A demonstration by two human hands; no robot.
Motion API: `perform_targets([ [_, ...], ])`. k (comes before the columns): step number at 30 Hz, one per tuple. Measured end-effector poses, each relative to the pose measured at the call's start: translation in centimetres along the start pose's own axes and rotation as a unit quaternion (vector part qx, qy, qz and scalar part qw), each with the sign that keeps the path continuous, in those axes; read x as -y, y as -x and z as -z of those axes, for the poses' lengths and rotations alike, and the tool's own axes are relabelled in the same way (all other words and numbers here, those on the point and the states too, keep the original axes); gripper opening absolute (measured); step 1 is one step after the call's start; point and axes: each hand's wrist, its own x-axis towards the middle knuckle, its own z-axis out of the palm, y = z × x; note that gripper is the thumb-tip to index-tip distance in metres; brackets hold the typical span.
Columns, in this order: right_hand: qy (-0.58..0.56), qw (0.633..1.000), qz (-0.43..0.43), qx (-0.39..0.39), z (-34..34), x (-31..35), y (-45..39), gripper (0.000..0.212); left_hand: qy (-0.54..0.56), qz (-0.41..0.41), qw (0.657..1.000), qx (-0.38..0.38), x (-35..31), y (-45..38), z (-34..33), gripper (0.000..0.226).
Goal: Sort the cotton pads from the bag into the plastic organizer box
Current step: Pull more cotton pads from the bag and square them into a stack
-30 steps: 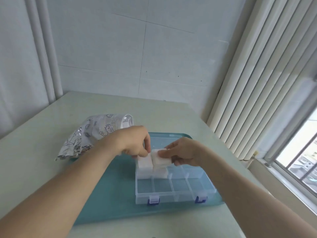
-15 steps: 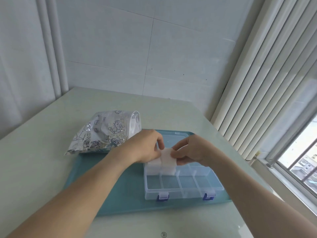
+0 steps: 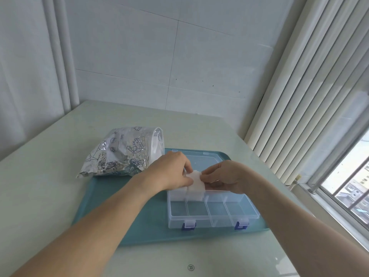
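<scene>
A clear plastic organizer box [image 3: 212,214] with blue latches lies open on a teal tray [image 3: 123,214]. Its near row of compartments holds nothing. White cotton pads [image 3: 196,181] stand stacked in the far row's second compartment from the left, and more fill the far-left one. My left hand [image 3: 171,170] and my right hand [image 3: 225,174] pinch that stack from either side, over the far row. The silvery printed bag [image 3: 121,152] lies on its side at the tray's far left corner, mouth facing the box, with white pads showing inside.
The box's clear lid [image 3: 199,158] lies flat behind the compartments on the tray. The pale table meets a tiled wall at the back. Vertical blinds [image 3: 311,96] and a window run along the right side.
Both hands have pressed the stack of pads lower into the far-row compartment. The camera view has tilted, so the scene sits lower in the frame.
</scene>
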Motion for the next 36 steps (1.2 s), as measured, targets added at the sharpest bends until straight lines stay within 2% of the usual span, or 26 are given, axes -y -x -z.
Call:
perform_targets([
  [3,0.062,0.998,0.017,-0.024,-0.5,0.0,0.1,0.009,-0.007,0.0,1.0,-0.001,0.0,0.0,-0.1,0.036],
  [10,0.054,0.997,0.02,-0.058,-0.9,0.2,0.4,0.012,-0.006,0.009,1.0,0.002,-0.2,0.1,-0.1,0.032],
  [12,0.11,0.992,0.009,-0.059,-0.9,0.4,0.7,0.016,-0.016,0.018,1.0,0.006,-0.3,0.1,-0.3,0.028],
  [15,0.309,0.943,0.063,-0.103,-0.1,0.9,1.1,0.018,-0.029,0.035,0.999,0.001,-0.5,0.0,-0.9,0.021],
  [17,0.343,0.915,0.164,-0.133,0.3,1.3,1.3,0.011,-0.049,0.039,0.998,-0.005,-0.7,-0.1,-1.1,0.019],
  [19,0.342,0.909,0.224,-0.079,-0.1,1.7,1.6,0.007,-0.051,0.041,0.998,0.004,-0.7,-0.2,-0.8,0.018],
  [21,0.389,0.89,0.235,-0.024,-1.1,1.5,1.3,0.016,-0.027,0.039,0.998,0.039,-0.3,-0.2,-0.1,0.024],
  [23,0.409,0.882,0.231,-0.021,-1.6,1.1,0.8,0.019,0.021,0.033,0.998,0.047,0.3,0.0,0.7,0.024],
  [25,0.396,0.893,0.211,-0.015,-1.4,1.3,0.7,0.024,0.091,0.017,0.996,-0.018,0.5,0.0,1.7,0.014],
  [27,0.38,0.901,0.21,-0.022,-0.5,2.2,1.0,0.029,0.168,-0.012,0.976,-0.135,0.3,0.0,2.9,0.009],
  [30,0.293,0.907,0.27,-0.138,1.2,4.6,1.4,0.016,0.301,-0.049,0.908,-0.288,0.1,0.5,4.7,0.01],
  [32,0.246,0.913,0.293,-0.14,1.4,6.1,1.4,0.013,0.273,-0.059,0.887,-0.368,1.1,1.2,5.5,0.011],
  [34,0.251,0.92,0.29,-0.075,0.3,7.1,1.1,0.013,0.166,-0.043,0.883,-0.437,3.2,1.9,5.9,0.009],
  [36,0.255,0.923,0.288,-0.027,-1.5,7.6,0.1,0.015,0.051,0.015,0.894,-0.445,5.9,2.4,5.8,0.009],
])
